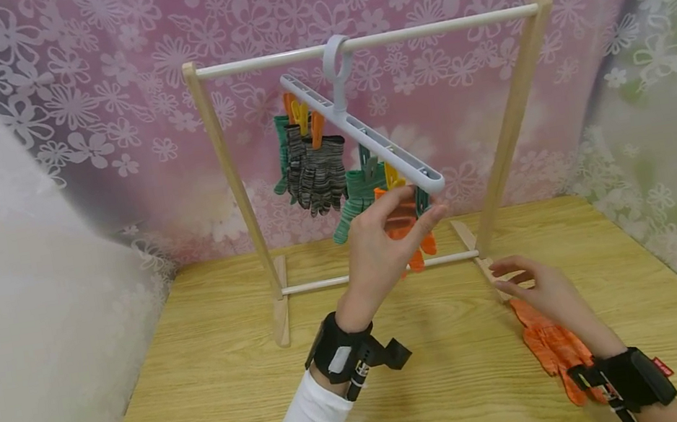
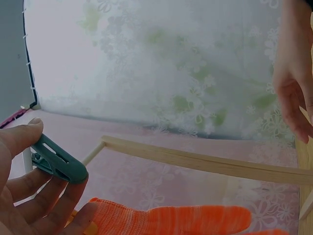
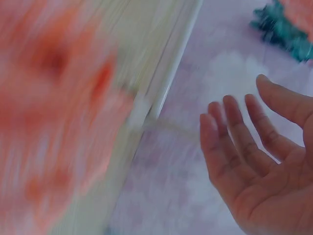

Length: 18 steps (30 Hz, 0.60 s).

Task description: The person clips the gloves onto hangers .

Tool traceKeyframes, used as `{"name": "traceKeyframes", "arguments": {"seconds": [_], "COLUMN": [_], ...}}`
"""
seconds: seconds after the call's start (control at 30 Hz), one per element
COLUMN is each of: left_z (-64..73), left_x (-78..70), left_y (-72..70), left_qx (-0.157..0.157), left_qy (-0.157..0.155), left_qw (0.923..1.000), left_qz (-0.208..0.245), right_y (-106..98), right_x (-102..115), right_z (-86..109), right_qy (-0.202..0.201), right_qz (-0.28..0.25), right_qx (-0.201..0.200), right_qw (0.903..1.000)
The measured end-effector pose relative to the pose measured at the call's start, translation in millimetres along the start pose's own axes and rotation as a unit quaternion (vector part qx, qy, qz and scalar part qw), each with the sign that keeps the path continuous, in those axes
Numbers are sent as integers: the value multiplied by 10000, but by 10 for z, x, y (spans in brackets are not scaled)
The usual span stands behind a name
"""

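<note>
In the head view a pale hanger bar (image 1: pixel 364 135) hangs by its hook, with gloves clipped along it. My left hand (image 1: pixel 377 252) is at its near end, thumb and fingers pinching a dark green clothespin (image 2: pixel 59 160). Right beside it an orange glove (image 2: pixel 171 219) hangs from a yellow clothespin (image 1: pixel 393 173), partly hidden behind the left hand. My right hand (image 1: pixel 538 294) holds nothing, fingers loosely bent above the table. Another orange glove (image 1: pixel 549 347) lies on the table below it, partly covered by the right forearm; in the right wrist view it is blurred.
A wooden rack (image 1: pixel 510 112) with a white top rod (image 1: pixel 442 26) carries the hanger. Farther along the bar hang dark striped gloves (image 1: pixel 325 173) and green gloves (image 1: pixel 349 217) on clothespins. Flowered cloth (image 1: pixel 120 112) stands behind the wooden table (image 1: pixel 210 405).
</note>
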<state>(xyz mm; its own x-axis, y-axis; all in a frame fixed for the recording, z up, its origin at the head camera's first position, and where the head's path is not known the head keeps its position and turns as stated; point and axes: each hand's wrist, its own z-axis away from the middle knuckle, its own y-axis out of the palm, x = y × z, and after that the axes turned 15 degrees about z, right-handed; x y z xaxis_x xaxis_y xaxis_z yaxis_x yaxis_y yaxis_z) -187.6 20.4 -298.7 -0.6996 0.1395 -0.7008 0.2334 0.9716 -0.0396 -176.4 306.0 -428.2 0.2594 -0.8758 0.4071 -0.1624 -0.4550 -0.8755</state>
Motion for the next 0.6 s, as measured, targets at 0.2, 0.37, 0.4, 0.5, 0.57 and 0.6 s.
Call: {"name": "traceKeyframes", "arguments": {"seconds": [0.2, 0.37, 0.4, 0.5, 0.57, 0.6], "left_z": [2, 8, 9, 10, 10, 10], "left_x": [20, 29, 31, 33, 34, 36], "left_y": [-2, -4, -4, -5, -8, -11], "left_qx": [8, 16, 23, 37, 24, 11], "left_qy": [39, -43, -53, -71, -81, -85], "left_qw": [10000, 9999, 9999, 9999, 9999, 10000], "left_qz": [-59, -99, -99, -81, -55, -49], "right_y": [-53, -34, -31, -18, 0, 3], "right_x": [-329, -476, -494, -533, -542, -542], "right_z": [84, 140, 150, 172, 175, 169], "right_qy": [157, 256, 287, 265, 204, 121], "right_qz": [1182, 1610, 1622, 1666, 1726, 1748], "right_qx": [4, 581, 790, 1334, 1557, 1642], "right_qw": [9929, 9849, 9832, 9766, 9724, 9707]}}
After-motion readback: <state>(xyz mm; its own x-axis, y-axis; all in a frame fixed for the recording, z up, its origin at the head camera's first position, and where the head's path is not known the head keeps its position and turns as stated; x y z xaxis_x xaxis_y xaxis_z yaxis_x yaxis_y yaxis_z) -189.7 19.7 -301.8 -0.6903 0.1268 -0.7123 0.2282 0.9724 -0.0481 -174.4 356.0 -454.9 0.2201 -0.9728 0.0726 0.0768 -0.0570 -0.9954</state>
